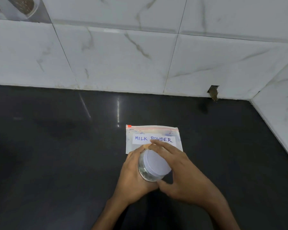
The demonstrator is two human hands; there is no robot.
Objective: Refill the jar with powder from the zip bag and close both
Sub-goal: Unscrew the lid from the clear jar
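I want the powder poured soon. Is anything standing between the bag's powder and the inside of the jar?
Yes. The white lid sits on the jar, covered by the right hand while the left hand holds the jar. The zip bag lies flat behind; its zip looks shut.

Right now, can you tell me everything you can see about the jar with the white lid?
The small clear plastic jar wears a round, flat white lid, still on. It looks nearly empty and tilts toward the camera above the black countertop. The left hand wraps its body; the right hand curls over the lid. Just behind lies the zip bag labelled MILK POWDER.
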